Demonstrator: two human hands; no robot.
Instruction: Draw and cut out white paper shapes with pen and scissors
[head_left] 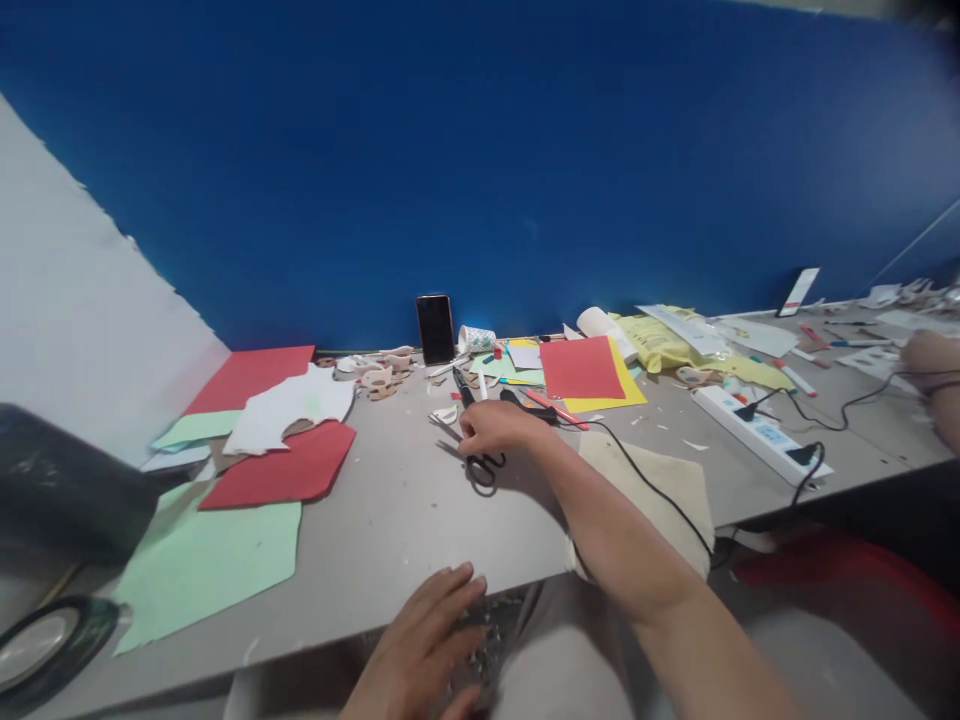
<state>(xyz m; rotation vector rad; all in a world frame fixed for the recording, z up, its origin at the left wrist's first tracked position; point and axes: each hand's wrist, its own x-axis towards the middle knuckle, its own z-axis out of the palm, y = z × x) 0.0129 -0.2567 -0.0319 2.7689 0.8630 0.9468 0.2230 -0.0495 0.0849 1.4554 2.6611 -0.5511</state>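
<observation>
My right hand point(496, 427) reaches over the middle of the grey table, its fingers closed around the middle of a pair of scissors point(481, 474). The blades stick out to the left, slightly apart, and the black handle loops show below the fingers. Just beyond the hand lie a black pen-like tool point(463, 388) and a white stick point(482, 386). My left hand point(427, 640) hangs at the table's front edge with its fingers spread and nothing in it.
Red, white and green paper sheets point(225, 545) cover the left side. A phone point(435, 330) leans on the blue wall beside a tipped paper cup point(476, 340). To the right are a red sheet point(581, 368), a power strip point(757, 435) with black cables and another person's hand point(930, 360).
</observation>
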